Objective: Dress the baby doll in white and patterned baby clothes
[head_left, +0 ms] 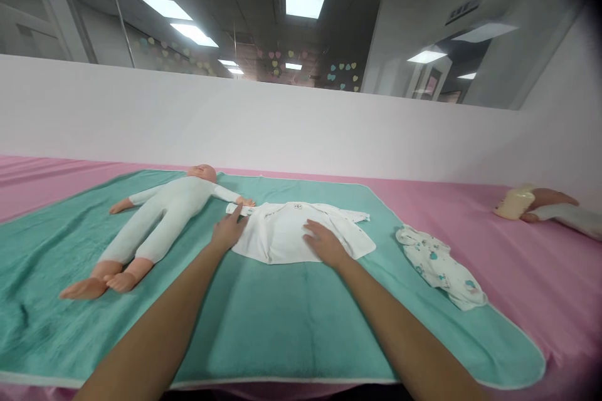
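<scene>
A small white baby shirt (282, 235) lies spread out on a green towel (282, 319), its neckline towards the wall. My left hand (229, 230) rests at the shirt's left sleeve and side, fingers stretched out. On the right half of the shirt lies my right hand (324, 241), its fingers apart and flat on the cloth. Left of the shirt a baby doll (176, 200) in a white body suit is on its back, one of its hands touching the sleeve end near my left fingers.
Printed baby pants or a similar folded garment (439, 263) lie at the towel's right edge. A pink sheet (531, 276) runs underneath. Far right are a pale yellow bottle (515, 202) and part of another doll (567, 213). A white wall (282, 128) with glass above stands behind.
</scene>
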Motion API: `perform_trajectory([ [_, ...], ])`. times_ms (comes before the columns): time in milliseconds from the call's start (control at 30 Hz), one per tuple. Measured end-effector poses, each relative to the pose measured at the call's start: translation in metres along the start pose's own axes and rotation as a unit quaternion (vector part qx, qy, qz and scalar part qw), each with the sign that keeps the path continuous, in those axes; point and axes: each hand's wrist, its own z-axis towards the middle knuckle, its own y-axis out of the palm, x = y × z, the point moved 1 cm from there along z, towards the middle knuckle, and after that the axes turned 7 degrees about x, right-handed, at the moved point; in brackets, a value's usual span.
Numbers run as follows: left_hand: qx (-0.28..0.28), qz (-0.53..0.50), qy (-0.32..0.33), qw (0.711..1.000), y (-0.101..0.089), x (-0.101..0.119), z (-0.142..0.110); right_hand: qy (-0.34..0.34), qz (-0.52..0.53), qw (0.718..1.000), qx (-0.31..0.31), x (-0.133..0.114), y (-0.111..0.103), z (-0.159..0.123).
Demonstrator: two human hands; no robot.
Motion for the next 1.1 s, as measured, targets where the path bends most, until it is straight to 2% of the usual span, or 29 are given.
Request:
perform_trajectory([
  [67,-0.007,0.005,-0.001,1.0,0.004,0.001,0.0,0.046,-0.013,0.993,0.103,0.018,-0.013,0.006],
  [133,-0.014,0.008,0.003,1.0,0.006,0.0,0.0,0.115,-0.061,0.978,0.164,0.044,-0.028,0.011],
  [167,-0.016,0.011,0.002,1.0,0.006,-0.001,0.0,0.155,-0.096,0.97,0.161,0.058,-0.034,0.012],
  [200,-0.016,0.014,-0.001,1.0,0.006,-0.002,0.0,0.188,-0.126,0.965,0.133,0.072,-0.039,0.012],
  [333,-0.006,0.032,-0.035,0.999,0.005,-0.006,0.001,0.215,-0.157,0.96,0.08,0.109,-0.051,0.009],
  [500,-0.009,0.072,-0.048,0.996,0.003,-0.007,-0.002,0.233,-0.169,0.953,0.093,0.13,-0.06,0.011],
  [600,0.034,0.096,-0.043,0.994,0.002,-0.004,-0.006,0.265,-0.161,0.943,0.123,0.148,-0.07,0.018],
  [700,0.082,0.101,0.033,0.991,0.003,0.002,-0.005,0.294,-0.133,0.934,0.155,0.168,-0.081,0.027],
  [800,0.025,0.073,0.11,0.991,0.01,0.007,-0.002,0.288,-0.091,0.94,0.159,0.181,-0.087,0.035],
  [900,-0.042,0.063,0.116,0.99,0.018,0.007,0.0,0.256,-0.053,0.951,0.165,0.188,-0.088,0.038],
  [967,-0.045,0.069,0.109,0.991,0.021,0.006,0.001,0.237,0.026,0.95,0.203,0.192,-0.088,0.038],
  [1100,-0.038,0.086,0.108,0.99,0.022,0.005,0.001,0.216,0.192,0.92,0.266,0.201,-0.088,0.04],
])
